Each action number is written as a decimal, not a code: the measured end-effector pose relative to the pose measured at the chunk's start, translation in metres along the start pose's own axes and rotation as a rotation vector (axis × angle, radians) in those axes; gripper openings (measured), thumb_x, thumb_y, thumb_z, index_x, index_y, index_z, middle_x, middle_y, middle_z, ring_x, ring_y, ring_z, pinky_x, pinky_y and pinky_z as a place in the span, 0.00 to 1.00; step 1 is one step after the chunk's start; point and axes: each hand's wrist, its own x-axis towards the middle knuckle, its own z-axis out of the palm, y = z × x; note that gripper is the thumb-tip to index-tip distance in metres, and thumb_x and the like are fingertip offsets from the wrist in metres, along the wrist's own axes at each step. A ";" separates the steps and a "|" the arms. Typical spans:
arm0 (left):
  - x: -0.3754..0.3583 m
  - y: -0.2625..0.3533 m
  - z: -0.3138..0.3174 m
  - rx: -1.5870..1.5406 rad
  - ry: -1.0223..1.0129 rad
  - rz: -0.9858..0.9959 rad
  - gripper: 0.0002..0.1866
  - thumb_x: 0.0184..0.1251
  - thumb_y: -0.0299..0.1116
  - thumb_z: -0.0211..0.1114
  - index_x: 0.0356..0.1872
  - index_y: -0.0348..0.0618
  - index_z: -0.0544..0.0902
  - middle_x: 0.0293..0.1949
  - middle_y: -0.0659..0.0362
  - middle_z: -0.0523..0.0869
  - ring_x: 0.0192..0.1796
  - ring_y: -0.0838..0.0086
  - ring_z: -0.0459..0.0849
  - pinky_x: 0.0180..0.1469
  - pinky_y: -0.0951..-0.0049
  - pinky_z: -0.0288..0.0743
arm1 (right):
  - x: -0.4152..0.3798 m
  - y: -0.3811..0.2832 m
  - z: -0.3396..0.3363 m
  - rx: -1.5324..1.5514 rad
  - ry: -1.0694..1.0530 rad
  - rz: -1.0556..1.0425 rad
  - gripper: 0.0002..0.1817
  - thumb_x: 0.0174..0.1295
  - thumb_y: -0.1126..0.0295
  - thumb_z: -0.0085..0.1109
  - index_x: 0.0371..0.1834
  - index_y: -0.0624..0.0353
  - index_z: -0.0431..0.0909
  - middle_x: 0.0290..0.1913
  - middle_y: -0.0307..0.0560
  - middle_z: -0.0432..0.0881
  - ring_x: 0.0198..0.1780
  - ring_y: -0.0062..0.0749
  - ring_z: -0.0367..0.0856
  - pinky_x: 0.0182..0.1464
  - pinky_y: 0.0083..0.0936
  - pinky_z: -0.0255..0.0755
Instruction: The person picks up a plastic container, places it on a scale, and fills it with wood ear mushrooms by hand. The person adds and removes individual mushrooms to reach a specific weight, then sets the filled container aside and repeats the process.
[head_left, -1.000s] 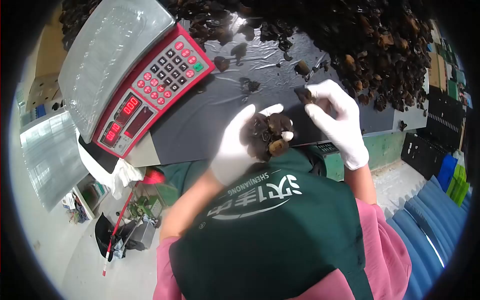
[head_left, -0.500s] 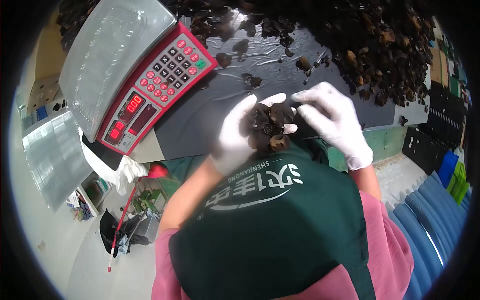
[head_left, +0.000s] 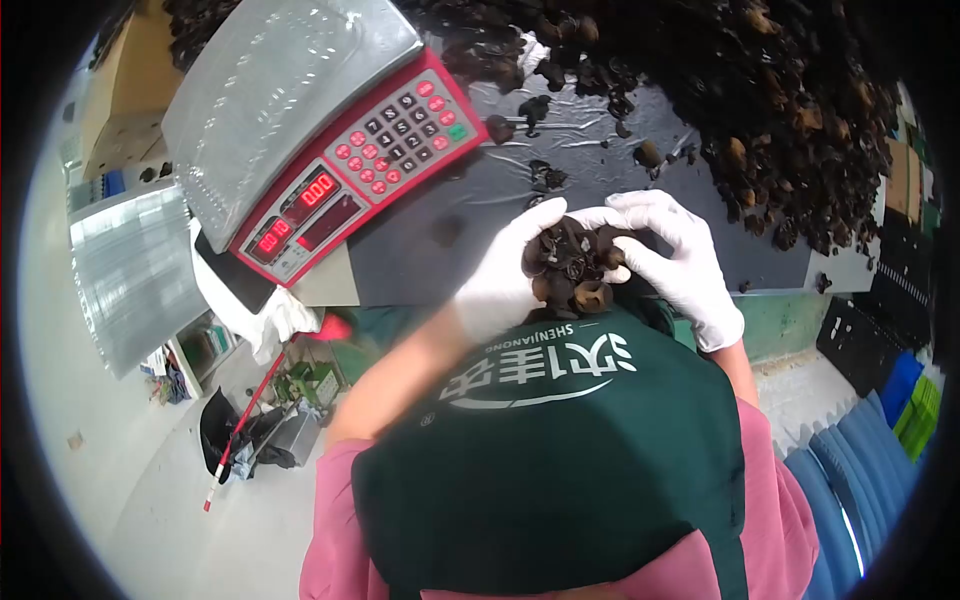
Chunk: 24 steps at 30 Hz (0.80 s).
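A clump of dark, curled wood ear mushrooms (head_left: 572, 262) sits in front of my apron, cupped in my gloved left hand (head_left: 505, 272). Its thumb wraps the left side and other fingers curl behind. My gloved right hand (head_left: 682, 262) grips the clump's right edge, thumb and fingers pinched around a brown piece there. Both gloves are white. On the dark plastic sheet (head_left: 420, 235) beyond my hands lie a few loose pieces, one of them a small mushroom (head_left: 547, 176).
At left stands a red scale (head_left: 395, 165) with a clear plastic tray (head_left: 290, 95) and lit digits. A large heap of wood ears (head_left: 790, 130) covers the table's far right. Blue stacked sheets (head_left: 850, 480) are at lower right; a red stick (head_left: 245, 415) leans at lower left.
My right hand has come left onto the clump, its thumb and fingers now gripping the edge. The whole view has shifted, with the scale appearing farther right.
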 end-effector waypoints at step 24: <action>-0.099 0.215 0.015 1.029 0.915 1.187 0.11 0.79 0.32 0.66 0.54 0.41 0.90 0.49 0.61 0.91 0.51 0.77 0.86 0.59 0.74 0.79 | -0.037 0.028 -0.021 0.284 0.171 0.299 0.03 0.60 0.82 0.63 0.35 0.66 0.80 0.42 0.42 0.86 0.47 0.26 0.81 0.59 0.25 0.72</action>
